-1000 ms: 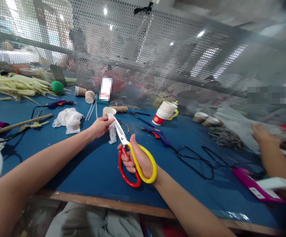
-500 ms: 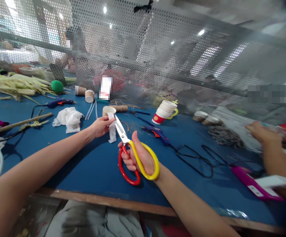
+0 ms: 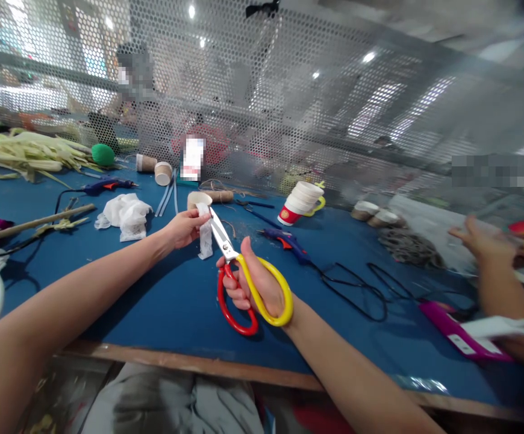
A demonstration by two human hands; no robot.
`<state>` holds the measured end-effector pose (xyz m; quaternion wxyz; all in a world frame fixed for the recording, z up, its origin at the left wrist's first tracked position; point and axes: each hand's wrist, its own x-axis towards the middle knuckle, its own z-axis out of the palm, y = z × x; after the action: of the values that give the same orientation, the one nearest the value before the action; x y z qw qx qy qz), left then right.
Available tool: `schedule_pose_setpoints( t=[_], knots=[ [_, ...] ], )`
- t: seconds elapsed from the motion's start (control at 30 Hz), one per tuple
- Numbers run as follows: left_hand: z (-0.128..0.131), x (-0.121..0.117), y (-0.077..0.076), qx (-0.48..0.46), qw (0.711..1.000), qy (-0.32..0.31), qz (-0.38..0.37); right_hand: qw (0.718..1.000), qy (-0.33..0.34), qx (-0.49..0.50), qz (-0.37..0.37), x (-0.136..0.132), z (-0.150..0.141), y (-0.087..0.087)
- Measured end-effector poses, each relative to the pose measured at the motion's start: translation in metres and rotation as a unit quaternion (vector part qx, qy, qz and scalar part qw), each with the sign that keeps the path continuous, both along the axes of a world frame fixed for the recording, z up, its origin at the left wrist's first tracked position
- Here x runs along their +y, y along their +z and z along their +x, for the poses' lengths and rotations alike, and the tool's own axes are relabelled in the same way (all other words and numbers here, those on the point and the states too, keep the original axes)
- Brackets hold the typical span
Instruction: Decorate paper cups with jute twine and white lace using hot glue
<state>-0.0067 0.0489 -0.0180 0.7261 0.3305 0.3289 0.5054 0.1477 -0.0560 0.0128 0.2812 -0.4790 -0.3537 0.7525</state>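
Observation:
My left hand (image 3: 186,228) pinches a strip of white lace (image 3: 205,240), which hangs down beside its fingertips. Just behind the lace is a small paper cup (image 3: 197,199), partly covered by the strip; whether the fingers touch the cup too I cannot tell. In my right hand (image 3: 258,282) are scissors (image 3: 226,247) with one red and one yellow handle loop. Their blades point up and left, with the tips at the lace near my left fingers. A heap of white lace (image 3: 124,216) lies left of my left forearm.
Glue guns (image 3: 284,241) with black cords lie right and left. Stacked cups (image 3: 302,203) lean behind. Twine (image 3: 220,196), a phone (image 3: 193,158) and corn husks (image 3: 27,150) are along the mesh screen (image 3: 253,102). Another person's hand (image 3: 483,241) is at the right, near a magenta power strip (image 3: 456,331).
My hands, the lace and the scissors hold nearly the same pose. The view has shifted slightly. The other person's hand at the right has its fingers spread more.

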Motion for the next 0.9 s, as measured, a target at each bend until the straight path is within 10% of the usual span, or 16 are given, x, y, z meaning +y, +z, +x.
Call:
schedule_pose_setpoints(
  t=[0.9],
  knots=[
    [-0.0009, 0.0004, -0.0035, 0.001, 1.0, -0.009, -0.014, 0.998, -0.018, 0.055, -0.013, 0.0018, -0.0073, -0.0014]
  ],
)
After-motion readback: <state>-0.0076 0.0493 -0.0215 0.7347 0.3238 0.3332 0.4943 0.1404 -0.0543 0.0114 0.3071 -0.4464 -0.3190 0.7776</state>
